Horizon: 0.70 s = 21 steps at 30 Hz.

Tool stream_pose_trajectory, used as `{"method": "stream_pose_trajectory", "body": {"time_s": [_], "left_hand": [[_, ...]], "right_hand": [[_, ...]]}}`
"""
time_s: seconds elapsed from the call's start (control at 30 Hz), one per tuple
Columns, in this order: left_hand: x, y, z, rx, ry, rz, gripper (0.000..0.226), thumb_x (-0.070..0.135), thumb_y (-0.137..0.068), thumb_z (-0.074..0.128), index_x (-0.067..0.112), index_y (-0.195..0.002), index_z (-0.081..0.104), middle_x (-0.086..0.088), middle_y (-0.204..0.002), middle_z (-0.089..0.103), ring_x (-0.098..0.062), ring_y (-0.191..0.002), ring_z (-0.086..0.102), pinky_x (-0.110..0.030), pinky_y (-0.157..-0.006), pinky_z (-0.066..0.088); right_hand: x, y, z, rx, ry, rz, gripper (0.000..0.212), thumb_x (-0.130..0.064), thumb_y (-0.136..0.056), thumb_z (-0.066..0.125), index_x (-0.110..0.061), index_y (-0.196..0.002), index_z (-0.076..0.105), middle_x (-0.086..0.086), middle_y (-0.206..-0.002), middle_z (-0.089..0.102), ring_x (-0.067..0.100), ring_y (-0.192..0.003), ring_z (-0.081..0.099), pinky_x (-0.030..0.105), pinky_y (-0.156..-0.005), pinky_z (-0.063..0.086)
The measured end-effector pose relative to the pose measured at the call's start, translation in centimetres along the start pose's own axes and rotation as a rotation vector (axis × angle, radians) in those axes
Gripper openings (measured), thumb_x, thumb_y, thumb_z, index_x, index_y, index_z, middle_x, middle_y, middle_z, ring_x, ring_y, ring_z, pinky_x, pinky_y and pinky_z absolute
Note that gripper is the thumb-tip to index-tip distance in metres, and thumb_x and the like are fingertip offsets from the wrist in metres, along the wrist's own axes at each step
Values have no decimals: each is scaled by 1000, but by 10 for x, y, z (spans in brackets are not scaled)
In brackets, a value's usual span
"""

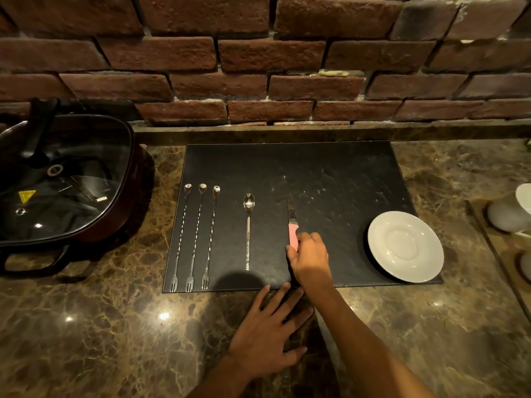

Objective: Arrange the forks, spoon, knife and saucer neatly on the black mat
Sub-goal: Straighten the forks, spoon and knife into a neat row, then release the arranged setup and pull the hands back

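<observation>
Now the right hand (310, 258) holds the pink handle of the knife (292, 225), which lies on the black mat (330, 179) between the spoon (248, 228) and the saucer (405, 246). Its long blade points away toward the brick wall (258, 53). The left hand (268, 331) lies flat and spread wide on the table (100, 326).

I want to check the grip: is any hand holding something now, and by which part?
The right hand holds the knife by the near end of its pink handle, on the black mat. The left hand lies flat on the counter, holding nothing.
</observation>
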<state>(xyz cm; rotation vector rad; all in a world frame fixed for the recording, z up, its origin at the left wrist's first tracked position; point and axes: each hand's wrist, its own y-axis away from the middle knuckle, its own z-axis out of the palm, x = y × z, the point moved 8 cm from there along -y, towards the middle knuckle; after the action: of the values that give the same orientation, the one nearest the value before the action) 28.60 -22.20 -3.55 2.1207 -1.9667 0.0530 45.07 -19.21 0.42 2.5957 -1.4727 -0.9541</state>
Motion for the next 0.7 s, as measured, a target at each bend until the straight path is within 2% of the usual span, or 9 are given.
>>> {"method": "stream_pose_trajectory", "body": {"time_s": [0.3, 0.47, 0.53, 0.7], "left_hand": [[-1, 0, 1, 37, -6, -2, 72, 71, -90, 45, 36, -153, 38, -3, -166, 26, -27, -156, 10, -56, -118, 11], [-1, 0, 2, 32, 12, 5, 74, 70, -89, 47, 36, -154, 37, -3, -168, 22, -27, -156, 10, -56, -119, 10], [0, 0, 4, 24, 29, 2, 73, 69, -89, 48, 36, -153, 38, -1, -168, 21, -27, -156, 11, -57, -120, 10], [5, 1, 1, 11, 3, -60, 76, 68, -85, 55, 35, -152, 40, -2, -165, 30, -30, -152, 25, -58, -117, 17]], "right_hand": [[1, -1, -1, 9, -5, 2, 41, -32, -94, 55, -6, -126, 54, 13, -119, 52, 30, -111, 53, 37, -94, 42], [9, 7, -11, 36, -58, 34, 36, -38, -95, 52, -6, -110, 59, 11, -110, 53, 31, -100, 56, 35, -82, 42], [19, 15, -19, 41, -106, 38, 34, -37, -97, 50, -7, -109, 60, 10, -109, 54, 29, -97, 56, 32, -80, 39], [61, 39, -67, 81, -227, -14, 27, -32, -96, 54, -8, -103, 65, 9, -99, 62, 24, -92, 58, 28, -81, 39]]}}
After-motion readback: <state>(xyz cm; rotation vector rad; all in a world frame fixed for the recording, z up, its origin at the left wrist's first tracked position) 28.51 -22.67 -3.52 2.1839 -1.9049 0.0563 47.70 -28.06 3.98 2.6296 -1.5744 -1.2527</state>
